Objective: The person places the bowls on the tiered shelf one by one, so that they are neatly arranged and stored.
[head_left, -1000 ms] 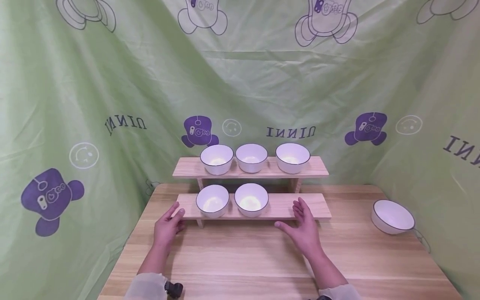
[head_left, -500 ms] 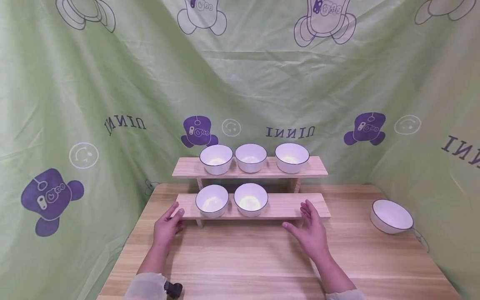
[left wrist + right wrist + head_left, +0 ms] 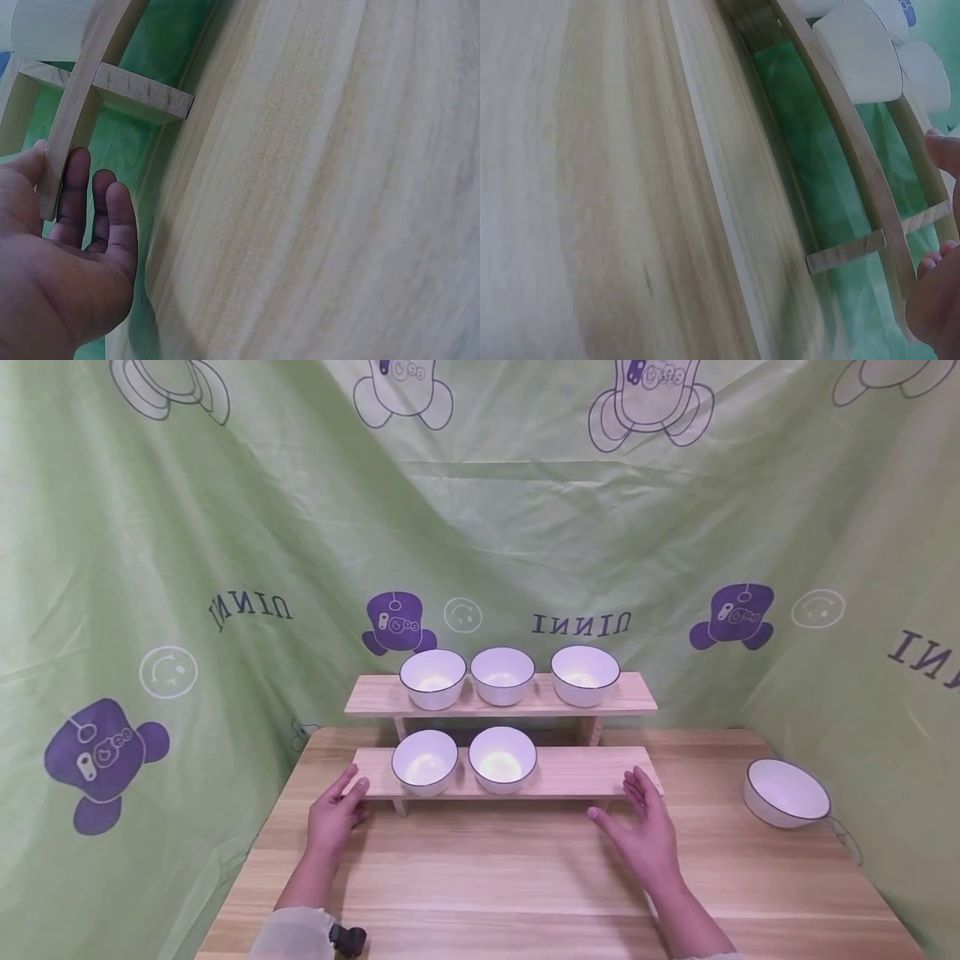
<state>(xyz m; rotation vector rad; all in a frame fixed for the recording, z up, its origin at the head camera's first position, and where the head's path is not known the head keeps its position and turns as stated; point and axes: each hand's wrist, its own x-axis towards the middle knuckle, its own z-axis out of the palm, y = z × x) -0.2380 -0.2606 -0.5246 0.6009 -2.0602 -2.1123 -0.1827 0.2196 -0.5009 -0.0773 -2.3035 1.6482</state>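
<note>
At the left end of the lower wooden shelf (image 3: pixel 577 770), my left hand (image 3: pixel 334 820) grips the board. The left wrist view shows that hand (image 3: pixel 71 281) with its thumb on one face of the plank (image 3: pixel 66 139) and its fingers at the other. My right hand (image 3: pixel 651 845) is by the shelf's right end, thumb and fingers spread apart, holding nothing. Only part of it shows in the right wrist view; whether it touches the plank I cannot tell. Two white dark-rimmed bowls, a left one (image 3: pixel 425 762) and a right one (image 3: pixel 502 760), stand on the lower shelf.
Three similar bowls (image 3: pixel 502 677) stand on the upper shelf (image 3: pixel 375 695). Another bowl (image 3: pixel 786 793) sits on the table (image 3: pixel 480 877) at the right, tilted. A green printed curtain (image 3: pixel 480 527) surrounds the back and sides. Thin cables show near the curtain.
My right hand has moved rightward along the lower shelf to its right end, fingers still spread. The left hand stays at the left end, and the bowls have not moved.
</note>
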